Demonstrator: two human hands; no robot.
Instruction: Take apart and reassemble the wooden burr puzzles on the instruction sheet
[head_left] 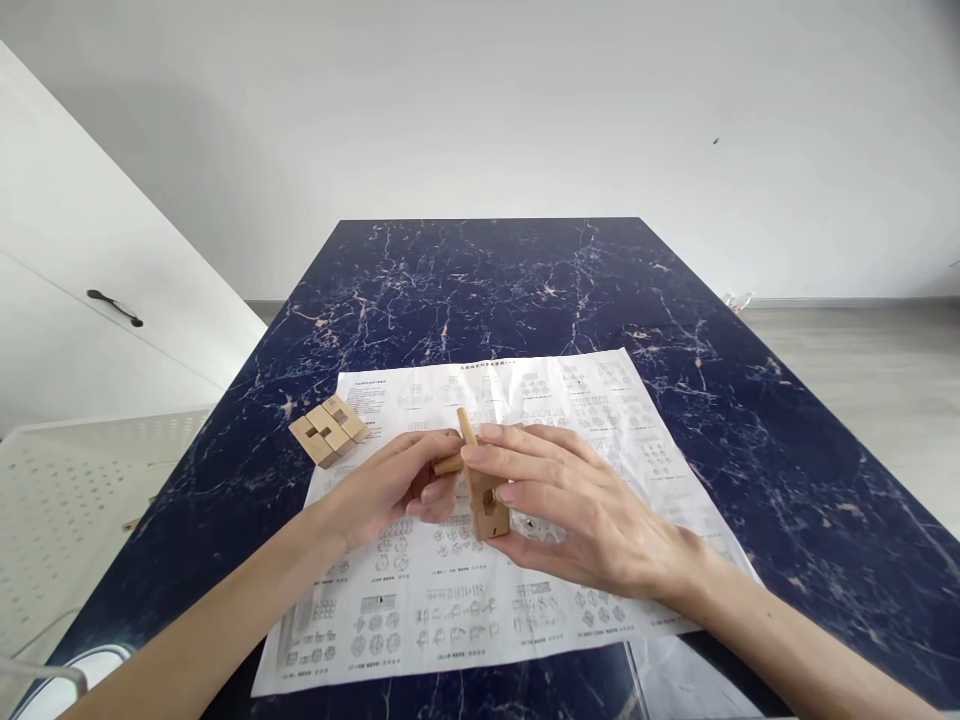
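Observation:
My right hand [562,495] is wrapped round a notched wooden puzzle piece [489,520], held upright above a printed sheet [450,640]. A dark square hole shows in the side of that piece. On its left, my left hand [409,475] has its fingers curled on a small wooden stick [448,465], which meets the upright piece. Whether the stick goes into the piece is hidden by my fingers. Several notched wooden blocks [330,430] lie side by side on the sheet's upper left corner, with cut-outs along their seams.
The sheet carries rows of small puzzle diagrams and lies on a dark blue marbled table [487,280]. A white cabinet [67,240] with a black handle stands at the left. Below it is a white perforated surface [67,520]. A pale wall rises behind the table.

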